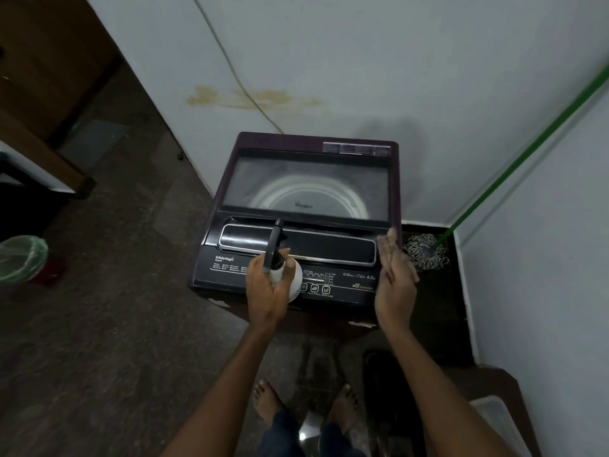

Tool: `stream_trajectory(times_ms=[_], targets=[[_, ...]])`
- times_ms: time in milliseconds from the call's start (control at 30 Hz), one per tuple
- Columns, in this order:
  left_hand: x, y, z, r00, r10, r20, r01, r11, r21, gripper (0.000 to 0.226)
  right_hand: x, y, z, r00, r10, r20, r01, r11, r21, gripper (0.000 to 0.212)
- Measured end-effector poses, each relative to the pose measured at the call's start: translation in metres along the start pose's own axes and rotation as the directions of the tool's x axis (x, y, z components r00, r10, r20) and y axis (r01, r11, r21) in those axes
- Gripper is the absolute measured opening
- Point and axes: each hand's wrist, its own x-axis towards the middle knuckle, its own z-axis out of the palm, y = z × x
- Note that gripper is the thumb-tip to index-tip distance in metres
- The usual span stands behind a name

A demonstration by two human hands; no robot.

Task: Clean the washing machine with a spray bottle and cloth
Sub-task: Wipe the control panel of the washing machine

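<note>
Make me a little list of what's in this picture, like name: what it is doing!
left hand: grips the spray bottle, nozzle pointing at the lid
right hand: open, fingers straight, at the machine's right edge
washing machine: lid closed, drum visible through its window
cloth: none seen
mop: leans in the corner right of the machine, green handle
bin: on the floor at left, green liner
</note>
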Motion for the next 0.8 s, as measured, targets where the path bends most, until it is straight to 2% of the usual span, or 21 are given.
stream_trajectory(times_ms=[67, 133, 233, 367, 500, 600, 667, 800], targets=[[0.001, 0.000, -0.009, 1.000, -0.009, -0.011, 0.009, 1.000, 0.010, 0.033, 0.017, -0.018, 0.019, 0.982, -0.064, 0.177, 0.089, 0.987, -0.134, 0.066], [0.003, -0.001, -0.019, 0.999, -0.027, -0.032, 0.027, 1.000, -0.013, 0.036, 0.022, -0.033, 0.040, 0.916, -0.175, 0.361, 0.275, 0.930, -0.245, 0.078], [0.006, -0.007, -0.037, 0.996, -0.058, -0.074, 0.055, 0.997, -0.047, 0.029, 0.011, -0.052, 0.077, 0.816, -0.277, 0.507, 0.464, 0.837, -0.290, 0.083], [0.009, -0.013, -0.064, 0.984, -0.101, -0.149, 0.100, 0.995, -0.009, 0.043, -0.018, -0.088, 0.139, 0.704, -0.328, 0.630, 0.573, 0.786, -0.230, 0.082], [0.015, -0.017, -0.090, 0.974, -0.125, -0.190, 0.132, 0.991, 0.022, 0.046, -0.031, -0.126, 0.194, 0.543, -0.334, 0.770, 0.643, 0.755, -0.126, 0.059], [0.021, -0.021, -0.103, 0.968, -0.131, -0.213, 0.144, 0.989, 0.046, 0.056, -0.029, -0.144, 0.221, 0.418, -0.302, 0.857, 0.724, 0.680, -0.114, 0.058], [0.026, -0.024, -0.110, 0.964, -0.135, -0.229, 0.145, 0.989, 0.029, 0.060, -0.027, -0.148, 0.228, 0.384, -0.310, 0.870, 0.759, 0.643, -0.106, 0.059], [0.030, -0.029, -0.114, 0.962, -0.141, -0.233, 0.151, 0.988, 0.026, 0.061, -0.039, -0.132, 0.209, 0.352, -0.392, 0.850, 0.804, 0.591, -0.060, 0.082]])
